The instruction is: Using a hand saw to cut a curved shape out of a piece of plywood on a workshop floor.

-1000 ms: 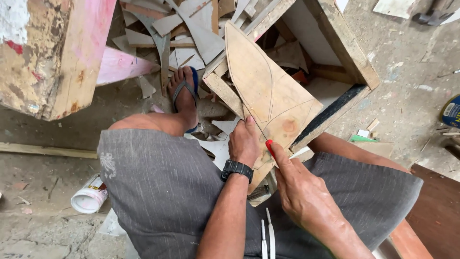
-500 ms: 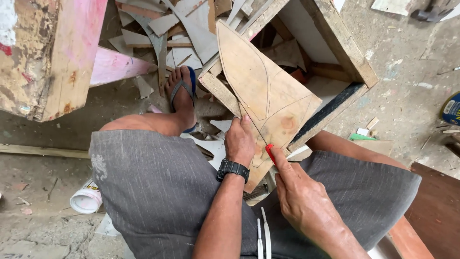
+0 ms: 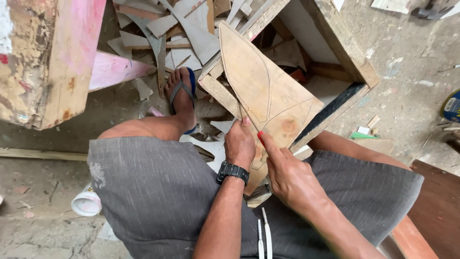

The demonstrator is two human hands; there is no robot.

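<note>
L hand (image 3: 240,144), wristwatch on, grip closed on lower edge of thin plywood board (image 3: 268,91) w/ pencilled leaf-shaped curves, propped on rough wood crate (image 3: 350,52). R hand (image 3: 290,177) pinches red pencil (image 3: 260,138), tip on board. Offcuts (image 3: 191,29) behind.

A wooden crate (image 3: 335,45) stands on the dusty concrete floor (image 3: 407,81), with pale wood offcuts (image 3: 191,29) heaped beside it. A pink-stained timber block (image 3: 52,57) fills the upper left. 1 foot in a blue sandal (image 3: 184,96) rests near the scraps. A white cup (image 3: 87,204) lies by the grey shorts (image 3: 153,192).
</note>
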